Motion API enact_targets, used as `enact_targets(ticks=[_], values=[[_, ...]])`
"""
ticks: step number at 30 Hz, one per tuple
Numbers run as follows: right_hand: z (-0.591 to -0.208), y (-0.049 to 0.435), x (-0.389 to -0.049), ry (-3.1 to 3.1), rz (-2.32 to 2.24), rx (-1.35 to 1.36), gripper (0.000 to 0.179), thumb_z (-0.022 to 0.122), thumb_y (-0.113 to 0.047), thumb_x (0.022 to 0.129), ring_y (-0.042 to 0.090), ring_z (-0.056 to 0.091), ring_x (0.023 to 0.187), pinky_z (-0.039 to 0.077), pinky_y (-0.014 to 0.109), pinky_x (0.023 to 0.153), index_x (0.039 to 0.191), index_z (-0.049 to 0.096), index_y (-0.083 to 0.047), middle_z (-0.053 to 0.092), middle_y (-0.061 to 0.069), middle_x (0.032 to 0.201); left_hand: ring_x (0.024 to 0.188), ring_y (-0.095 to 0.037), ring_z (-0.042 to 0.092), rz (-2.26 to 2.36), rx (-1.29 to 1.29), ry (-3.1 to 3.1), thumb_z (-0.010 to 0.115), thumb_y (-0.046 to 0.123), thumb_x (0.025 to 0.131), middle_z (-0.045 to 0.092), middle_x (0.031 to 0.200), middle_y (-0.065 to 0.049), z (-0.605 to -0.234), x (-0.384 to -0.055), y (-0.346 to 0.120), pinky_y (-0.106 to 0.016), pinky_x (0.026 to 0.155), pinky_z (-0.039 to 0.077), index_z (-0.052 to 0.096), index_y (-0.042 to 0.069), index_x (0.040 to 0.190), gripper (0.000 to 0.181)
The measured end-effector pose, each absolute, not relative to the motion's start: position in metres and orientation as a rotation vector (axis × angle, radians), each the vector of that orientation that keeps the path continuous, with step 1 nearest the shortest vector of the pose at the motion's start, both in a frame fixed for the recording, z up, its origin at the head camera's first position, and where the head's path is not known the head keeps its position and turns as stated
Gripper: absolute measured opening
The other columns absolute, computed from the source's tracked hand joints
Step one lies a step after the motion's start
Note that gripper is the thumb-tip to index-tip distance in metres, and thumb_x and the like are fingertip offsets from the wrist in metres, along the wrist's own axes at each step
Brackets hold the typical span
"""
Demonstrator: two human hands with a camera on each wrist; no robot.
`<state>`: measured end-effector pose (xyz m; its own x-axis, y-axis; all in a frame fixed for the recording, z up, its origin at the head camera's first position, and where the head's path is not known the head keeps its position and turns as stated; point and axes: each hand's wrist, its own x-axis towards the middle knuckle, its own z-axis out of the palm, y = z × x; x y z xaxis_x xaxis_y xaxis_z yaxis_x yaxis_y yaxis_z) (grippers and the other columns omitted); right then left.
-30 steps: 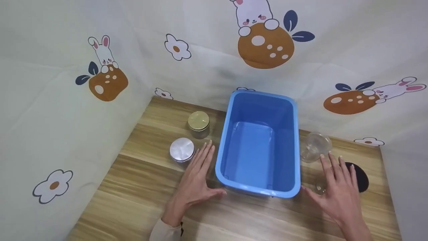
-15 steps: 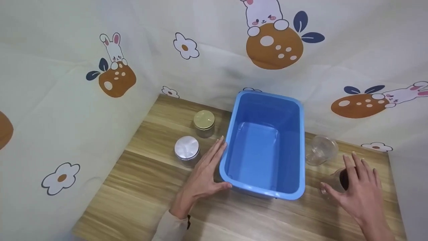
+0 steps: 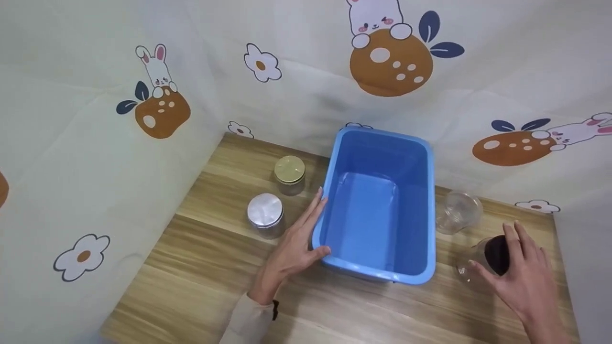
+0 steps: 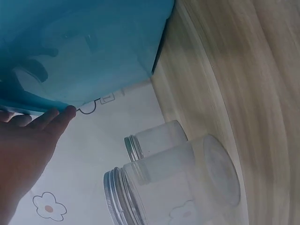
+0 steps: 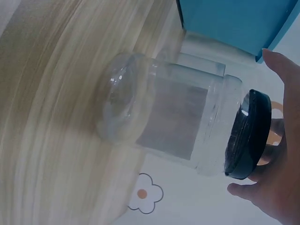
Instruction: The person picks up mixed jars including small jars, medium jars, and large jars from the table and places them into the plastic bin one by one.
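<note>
A blue plastic bin [image 3: 382, 275] stands in the middle of the table in the head view. My left hand [image 3: 296, 244] rests against its left side, with straight fingers along the rim and the thumb by the front corner. At the right, my right hand [image 3: 528, 284] is spread around a clear jar with a black lid [image 3: 497, 254]. In the right wrist view the fingers reach behind the black lid [image 5: 253, 136], and a grip on it does not show. The jar [image 5: 173, 117] is upright on the wood, its body see-through.
A silver-lidded jar [image 3: 265, 211] and a gold-lidded jar [image 3: 290, 171] stand left of the bin, close to my left hand. Right of the bin is a clear container [image 3: 459, 212]. Patterned cloth [image 3: 306, 95] walls the table in at the back and sides.
My right hand has moved right, from between the bin and the black-lidded jar to around its lid. My left hand has come up against the bin. The view has shifted slightly.
</note>
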<state>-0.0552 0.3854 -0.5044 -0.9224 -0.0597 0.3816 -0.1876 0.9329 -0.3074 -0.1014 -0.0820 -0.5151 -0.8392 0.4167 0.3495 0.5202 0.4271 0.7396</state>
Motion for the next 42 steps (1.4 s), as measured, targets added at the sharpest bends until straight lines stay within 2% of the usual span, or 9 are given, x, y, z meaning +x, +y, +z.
enact_targets(ticks=[4,12,19,23,27,32,36,40,42], values=[[-0.506,0.388,-0.053,-2.739,0.497,0.129,0.115,0.09,-0.042,0.06,0.062,0.042,0.114,0.033,0.075,0.085,0.155,0.033,-0.012,0.037,0.028,0.151,0.148,-0.022,0.024,-1.418,-0.838,-2.543,0.026,0.087,0.083,0.002,0.168,-0.004,-0.514,-0.105,-0.081,-0.054,0.107,0.04,0.016,0.017,0.161,0.105],[-0.507,0.394,-0.051,-2.75,0.481,0.078,0.116,0.09,-0.04,0.06,0.065,0.044,0.114,0.036,0.076,0.082,0.156,0.031,-0.011,0.037,0.029,0.151,0.148,-0.024,0.024,-1.498,-0.815,-2.516,0.028,0.086,0.084,-0.002,0.167,-0.004,-0.512,-0.105,-0.076,-0.056,0.109,0.036,0.016,0.016,0.16,0.104],[-0.516,0.397,-0.042,-2.775,0.545,-0.067,0.115,0.09,-0.036,0.064,0.061,0.042,0.122,0.036,0.077,0.084,0.157,0.027,-0.011,0.033,0.026,0.155,0.149,-0.025,0.018,-1.672,-0.773,-2.48,0.036,0.084,0.085,-0.004,0.167,-0.002,-0.502,-0.107,-0.065,-0.064,0.112,0.024,0.014,0.022,0.161,0.1],[-0.522,0.395,-0.036,-2.748,0.655,-0.167,0.12,0.09,-0.029,0.064,0.058,0.039,0.128,0.036,0.078,0.084,0.159,0.019,-0.011,0.029,0.029,0.155,0.15,-0.02,0.017,-1.677,-0.747,-2.478,0.039,0.084,0.084,-0.001,0.168,0.0,-0.499,-0.108,-0.061,-0.064,0.112,0.025,0.012,0.026,0.161,0.1],[-0.528,0.394,-0.034,-2.692,0.727,-0.205,0.125,0.091,-0.023,0.063,0.054,0.037,0.133,0.037,0.077,0.085,0.16,0.013,-0.012,0.028,0.029,0.156,0.149,-0.019,0.02,-1.664,-0.713,-2.479,0.041,0.084,0.084,0.004,0.168,0.001,-0.498,-0.108,-0.059,-0.064,0.11,0.028,0.015,0.025,0.161,0.1],[-0.533,0.392,-0.034,-2.613,0.802,-0.18,0.125,0.091,-0.016,0.06,0.051,0.038,0.133,0.035,0.07,0.1,0.16,0.015,-0.014,0.034,0.029,0.152,0.148,-0.023,0.024,-1.668,-0.697,-2.462,0.043,0.078,0.088,0.007,0.167,-0.003,-0.494,-0.108,-0.056,-0.062,0.111,0.03,0.019,0.021,0.16,0.095],[-0.538,0.39,-0.034,-2.557,0.874,-0.187,0.125,0.091,-0.012,0.06,0.049,0.037,0.132,0.029,0.064,0.11,0.16,0.016,-0.015,0.037,0.032,0.148,0.148,-0.025,0.024,-1.689,-0.631,-2.467,0.04,0.077,0.09,0.009,0.167,-0.006,-0.491,-0.107,-0.053,-0.063,0.111,0.03,0.022,0.019,0.16,0.092],[-0.544,0.387,-0.032,-2.497,0.964,-0.245,0.125,0.09,-0.01,0.062,0.045,0.034,0.137,0.022,0.053,0.117,0.16,0.014,-0.015,0.036,0.03,0.15,0.148,-0.024,0.022,-1.721,-0.566,-2.446,0.04,0.074,0.092,0.01,0.167,-0.005,-0.489,-0.107,-0.048,-0.062,0.113,0.026,0.024,0.018,0.159,0.088],[-0.547,0.386,-0.03,-2.469,1.019,-0.291,0.126,0.09,-0.009,0.063,0.04,0.029,0.143,0.018,0.046,0.12,0.161,0.011,-0.017,0.031,0.025,0.156,0.149,-0.023,0.023,-1.724,-0.539,-2.419,0.042,0.07,0.094,0.012,0.167,-0.005,-0.491,-0.106,-0.044,-0.059,0.114,0.025,0.027,0.018,0.158,0.084]])
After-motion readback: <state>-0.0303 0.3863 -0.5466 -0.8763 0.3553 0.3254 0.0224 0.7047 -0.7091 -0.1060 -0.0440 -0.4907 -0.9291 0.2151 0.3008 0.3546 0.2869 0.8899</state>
